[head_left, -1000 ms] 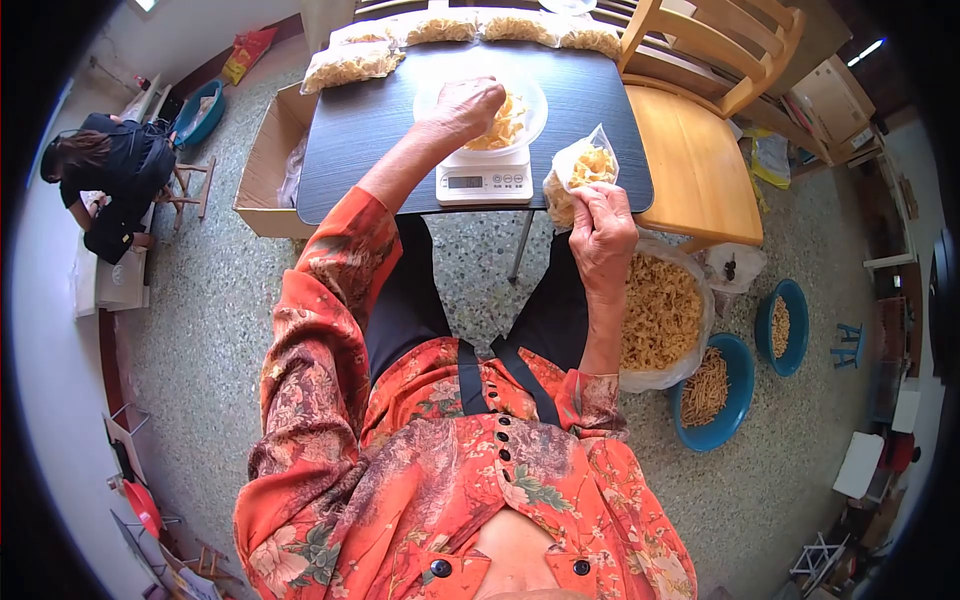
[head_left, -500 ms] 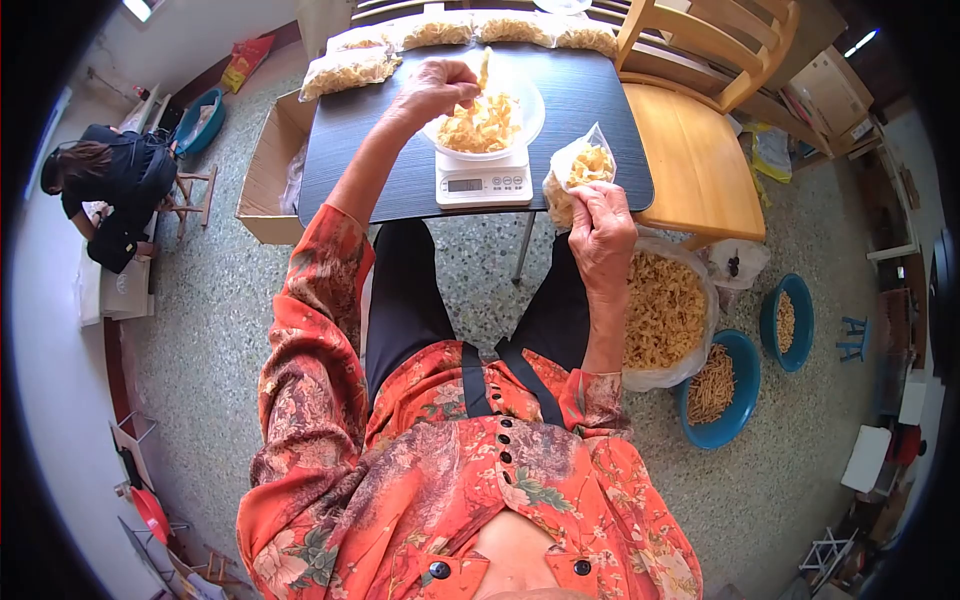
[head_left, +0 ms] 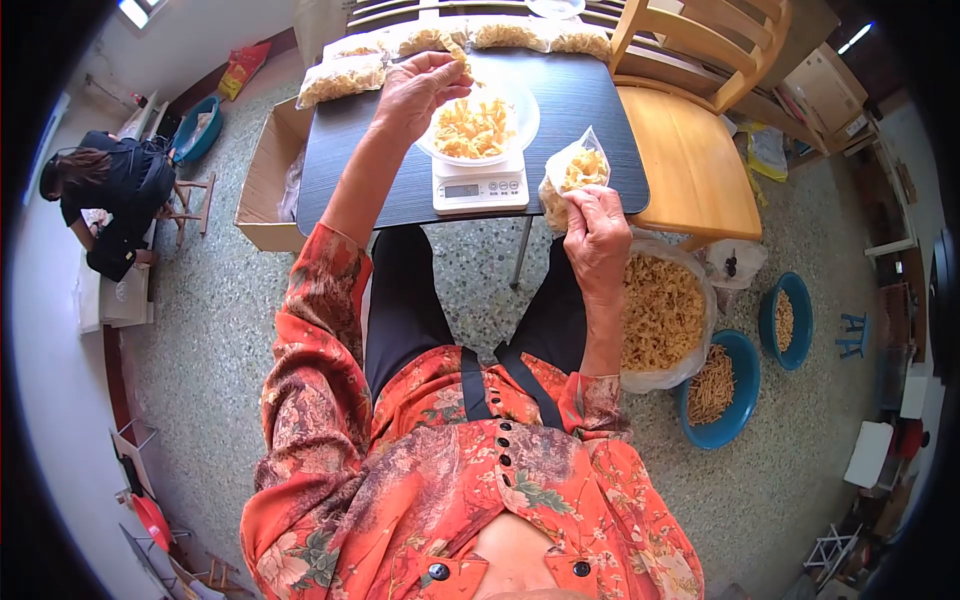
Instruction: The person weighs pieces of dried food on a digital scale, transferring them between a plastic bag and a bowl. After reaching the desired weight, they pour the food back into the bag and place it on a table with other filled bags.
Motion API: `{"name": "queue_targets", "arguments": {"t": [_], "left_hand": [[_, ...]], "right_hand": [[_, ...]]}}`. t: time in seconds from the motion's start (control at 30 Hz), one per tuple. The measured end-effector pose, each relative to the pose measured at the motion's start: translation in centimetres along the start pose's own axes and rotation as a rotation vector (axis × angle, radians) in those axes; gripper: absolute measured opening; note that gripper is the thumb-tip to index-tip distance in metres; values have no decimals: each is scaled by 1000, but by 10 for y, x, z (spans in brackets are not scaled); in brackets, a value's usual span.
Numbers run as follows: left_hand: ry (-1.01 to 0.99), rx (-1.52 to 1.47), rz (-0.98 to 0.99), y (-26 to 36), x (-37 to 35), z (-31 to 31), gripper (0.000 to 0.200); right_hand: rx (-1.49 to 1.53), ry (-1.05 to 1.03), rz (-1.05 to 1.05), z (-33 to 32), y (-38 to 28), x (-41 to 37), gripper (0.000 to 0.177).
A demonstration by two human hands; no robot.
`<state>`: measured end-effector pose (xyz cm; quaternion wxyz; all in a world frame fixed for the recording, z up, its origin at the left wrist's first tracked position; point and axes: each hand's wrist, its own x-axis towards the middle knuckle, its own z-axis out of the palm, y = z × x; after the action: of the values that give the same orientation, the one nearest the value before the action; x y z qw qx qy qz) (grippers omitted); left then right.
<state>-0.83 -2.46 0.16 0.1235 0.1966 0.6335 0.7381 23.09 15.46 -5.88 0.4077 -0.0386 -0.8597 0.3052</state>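
Note:
My left hand (head_left: 422, 95) pinches a yellowish curled piece (head_left: 455, 47) above the left rim of a clear bowl (head_left: 528, 112). Pale yellow pieces (head_left: 474, 128) lie in that bowl, which rests on a white kitchen scale (head_left: 480, 189) at the table's near edge. The scale's display is too small to read. On the right, my right hand (head_left: 597, 238) is closed on an open clear plastic bag (head_left: 556, 187), partly filled with the same kind of pieces, at the edge of the dark table (head_left: 385, 165).
Several filled bags (head_left: 342, 79) line the table's far side. A wooden chair (head_left: 690, 160) adjoins its right edge. Below right are a large lined container (head_left: 663, 312) and blue basins (head_left: 735, 415). A cardboard box (head_left: 265, 185) is left; another person (head_left: 120, 175) sits farther left.
My left hand has lifted slightly up and left with the piece, away from the bowl's middle. My right hand still holds the bag in nearly the same place.

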Motion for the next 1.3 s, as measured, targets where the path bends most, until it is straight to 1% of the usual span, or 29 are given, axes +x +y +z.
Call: {"name": "queue_targets", "arguments": {"t": [0.07, 0.1, 0.2, 0.23, 0.27, 0.33, 0.47, 0.5, 0.53, 0.6, 0.63, 0.67, 0.73, 0.8, 0.87, 0.9, 0.97, 1.0, 1.07, 1.1, 1.13, 1.2, 1.23, 1.27, 1.3], "left_hand": [[-7, -228, -86, -3, -4, 3, 16], [-51, -313, -87, -5, -6, 7, 13], [-115, -318, -115, -11, -24, 36, 17], [-159, -251, -87, -13, -30, 47, 15], [-167, -122, -33, -11, -39, 60, 14], [-256, -53, 53, -19, -48, 82, 13], [-226, 188, 157, -30, -63, 117, 16], [-195, 303, 234, -32, -64, 120, 17], [-200, 301, 231, -34, -65, 122, 17], [-204, 509, 420, -34, -68, 127, 16], [-222, 561, 495, -35, -68, 129, 6], [-223, 561, 492, -35, -69, 129, 6], [-256, 866, 665, -35, -73, 127, 3], [-274, 876, 635, -36, -75, 126, 3], [-313, 1100, 709, -35, -76, 125, 3], [-313, 1099, 708, -34, -76, 125, 3], [-449, 1247, 753, -30, -75, 125, 6], [-448, 1247, 750, -29, -74, 126, 6], [-564, 1314, 811, -26, -73, 131, 8], [-591, 1361, 770, -24, -72, 132, 9], [-588, 1359, 774, -20, -70, 131, 9], [-621, 1220, 749, -16, -63, 123, 11], [-568, 1177, 793, -17, -58, 123, 15], [-564, 1174, 795, -17, -54, 124, 15], [-550, 1179, 740, -15, -51, 125, 16]], "right_hand": [[0, 0, 3, 0, -1, 0, 14], [1, 4, -14, 1, -2, 1, 14], [-2, 7, -18, 1, 0, 1, 12], [10, 7, -21, 2, -1, 1, 11], [2, 5, -13, 2, -3, 1, 11], [6, 11, -12, 3, -4, 1, 10], [-10, 12, 20, 1, -5, -1, 10], [-15, 13, 24, 0, -5, 0, 10], [-9, 14, 21, 0, -4, 0, 10], [-4, 15, 20, 0, -2, 0, 10], [-5, 19, 17, 0, -1, 0, 10], [-5, 22, 13, 0, 0, -1, 10], [-18, 29, 22, -1, 1, -1, 10], [-32, 37, 31, -1, 3, -1, 10], [-40, 57, 8, -1, 6, -1, 11], [-41, 56, 9, -1, 6, -1, 11], [-13, 75, 4, 2, 5, -1, 11], [-12, 72, 4, 2, 4, -1, 11], [-34, 65, 11, -1, 3, 0, 11], [-37, 66, 8, -1, 4, -1, 11], [-20, 58, 7, -2, 8, -1, 11], [-7, 52, 2, -7, 12, 4, 11], [37, 44, -18, -10, 16, 9, 11], [80, 33, -39, -14, 18, 15, 12], [93, 34, -70, -18, 19, 20, 13]]}}
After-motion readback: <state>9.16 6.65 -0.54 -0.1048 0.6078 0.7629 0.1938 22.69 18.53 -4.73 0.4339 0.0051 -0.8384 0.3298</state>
